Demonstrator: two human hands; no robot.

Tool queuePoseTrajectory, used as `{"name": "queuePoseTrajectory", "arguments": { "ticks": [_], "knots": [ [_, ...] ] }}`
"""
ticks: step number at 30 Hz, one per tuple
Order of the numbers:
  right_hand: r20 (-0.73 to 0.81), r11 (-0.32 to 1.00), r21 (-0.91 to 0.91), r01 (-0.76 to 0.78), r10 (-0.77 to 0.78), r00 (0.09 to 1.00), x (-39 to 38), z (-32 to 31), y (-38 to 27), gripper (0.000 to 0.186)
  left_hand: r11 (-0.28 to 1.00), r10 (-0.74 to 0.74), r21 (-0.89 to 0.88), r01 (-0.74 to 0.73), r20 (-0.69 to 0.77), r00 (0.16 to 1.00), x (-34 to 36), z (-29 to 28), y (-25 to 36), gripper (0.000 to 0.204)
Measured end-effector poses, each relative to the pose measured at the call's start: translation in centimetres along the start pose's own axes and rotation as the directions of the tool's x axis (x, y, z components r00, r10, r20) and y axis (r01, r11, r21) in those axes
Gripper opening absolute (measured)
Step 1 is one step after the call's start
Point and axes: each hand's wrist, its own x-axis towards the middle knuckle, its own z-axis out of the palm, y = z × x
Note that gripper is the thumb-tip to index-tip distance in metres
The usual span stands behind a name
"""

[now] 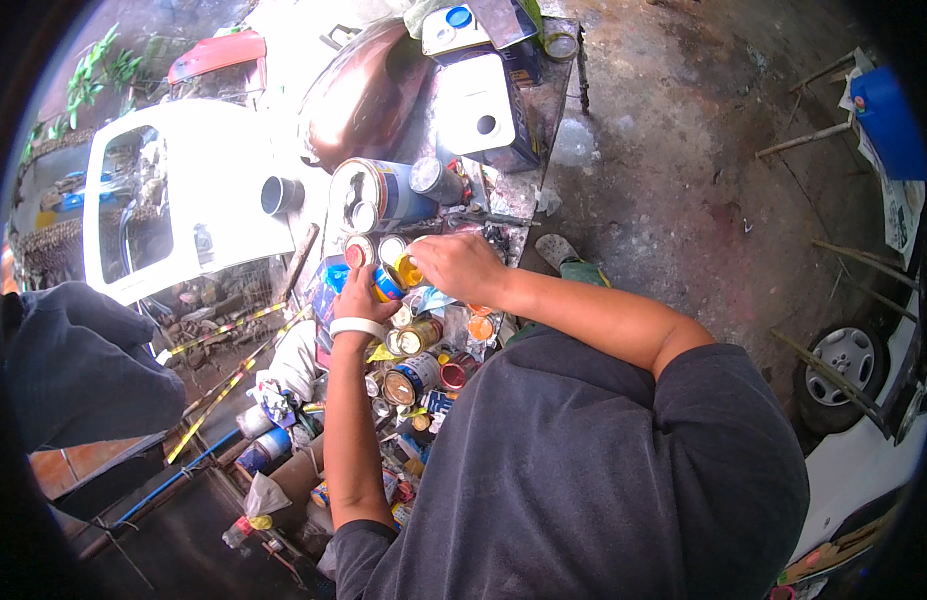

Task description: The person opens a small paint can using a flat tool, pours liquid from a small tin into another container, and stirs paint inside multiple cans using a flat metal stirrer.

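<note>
My left hand [357, 302], with a pale band at its wrist, is curled round a small paint can [388, 284] with a blue and yellow label. My right hand [458, 264] is closed, fingertips bent down over a container of yellow paint [409, 271] right beside that can. What the right fingers pinch, if anything, is too small to make out. Just beyond stand an open can with a reddish rim [358, 252] and a can with a white top [391, 249]. A crumpled blue piece [336, 277] lies left of my left hand.
Large paint-streaked tin [378, 195], grey can [438, 183] and white-topped square containers [486, 108] stand farther back. Several used cans [413, 380] crowd the near bench. A white car door frame [198, 190] is at left, a copper-coloured panel [368, 95] behind, a dark-clothed person [88, 365] far left.
</note>
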Motion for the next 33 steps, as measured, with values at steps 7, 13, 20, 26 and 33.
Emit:
{"name": "queuePoseTrajectory", "arguments": {
  "ticks": [7,13,20,26,33],
  "knots": [
    [-0.028,0.994,0.039,0.099,-0.098,0.995,-0.3,-0.8,-0.1,0.019,0.98,0.088,-0.174,-0.093,-0.037,0.995,0.4,0.5,-2.3,0.08],
    [-0.026,0.991,0.032,0.133,-0.132,0.991,-0.6,-1.5,0.0,0.018,0.969,0.117,-0.212,-0.13,-0.074,0.99,0.4,0.8,-3.1,0.08],
    [-0.079,0.962,0.045,0.271,-0.267,0.96,-0.3,-1.3,-0.4,0.011,0.98,0.057,-0.185,-0.079,-0.118,0.991,0.6,1.6,-3.5,0.082],
    [0.011,0.986,0.019,0.167,-0.168,0.986,0.4,-2.1,-1.1,0.015,0.864,-0.101,-0.501,-0.053,-0.276,0.956,-0.1,2.3,-6.5,0.084],
    [0.128,0.981,-0.029,0.192,-0.187,0.974,3.4,0.1,-1.9,0.015,0.617,-0.477,-0.784,-0.074,-0.447,0.757,-4.7,5.2,-7.6,0.078]
  ]
}}
